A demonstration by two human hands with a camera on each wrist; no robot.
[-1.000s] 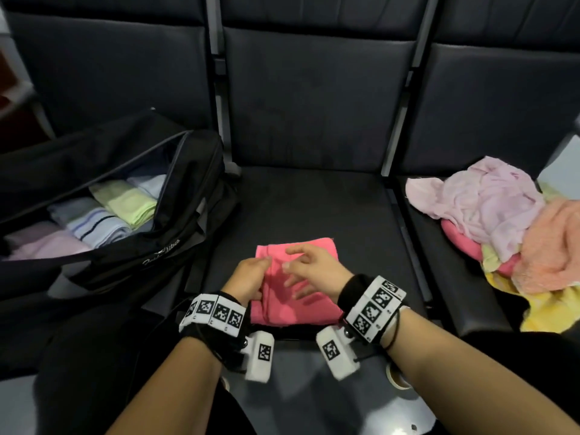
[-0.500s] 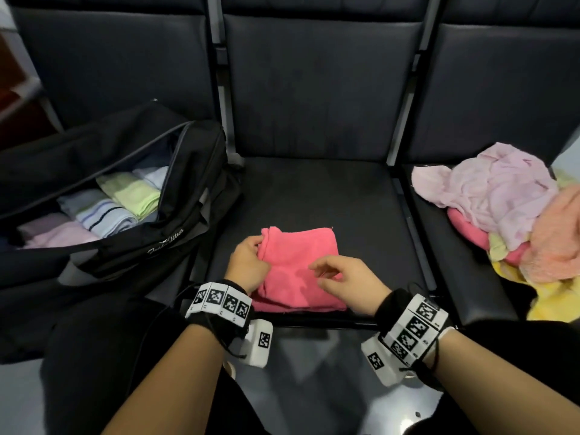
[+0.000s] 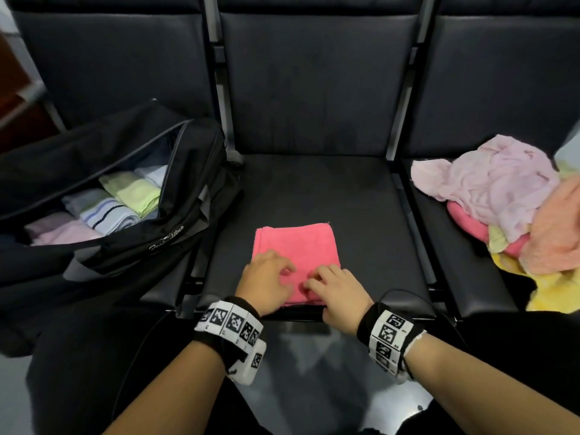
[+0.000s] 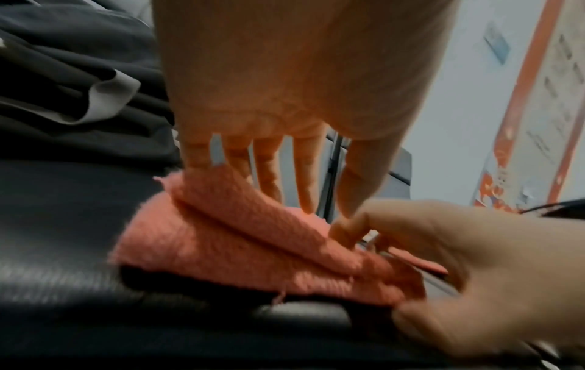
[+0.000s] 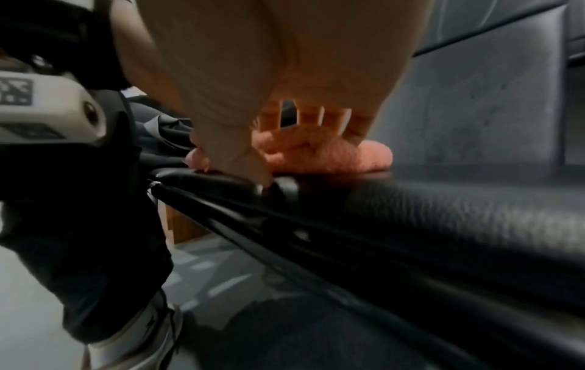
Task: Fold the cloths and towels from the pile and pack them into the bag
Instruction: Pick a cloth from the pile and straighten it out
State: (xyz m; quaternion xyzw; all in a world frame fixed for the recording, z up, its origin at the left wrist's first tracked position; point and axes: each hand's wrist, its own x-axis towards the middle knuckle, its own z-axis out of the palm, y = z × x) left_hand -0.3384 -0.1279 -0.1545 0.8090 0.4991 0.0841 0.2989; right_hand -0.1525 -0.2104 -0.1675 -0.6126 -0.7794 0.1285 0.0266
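Observation:
A pink cloth (image 3: 296, 246), folded into a rectangle, lies on the middle black seat (image 3: 345, 196). My left hand (image 3: 266, 277) rests on its near left part, fingers stretched down onto the top layer (image 4: 221, 237). My right hand (image 3: 332, 285) sits on the near right part with bent fingers on top. In the left wrist view its thumb is at the near edge and seems to pinch the cloth's corner. The black bag (image 3: 191, 211) lies unzipped on the left seat. The loose pile (image 3: 502, 196) of pink, orange and yellow cloths is on the right seat.
Folded towels (image 3: 125, 199) in green, striped and pale pink lie in a row inside the bag. Seat backs stand behind all three seats. Metal dividers (image 3: 414, 233) run between the seats. Grey floor and my dark-clothed legs are below the seat edge.
The right hand slid left along the cloth's near edge towards the left hand. The left hand came off the left side onto the top. The cloth now lies flatter and squarer.

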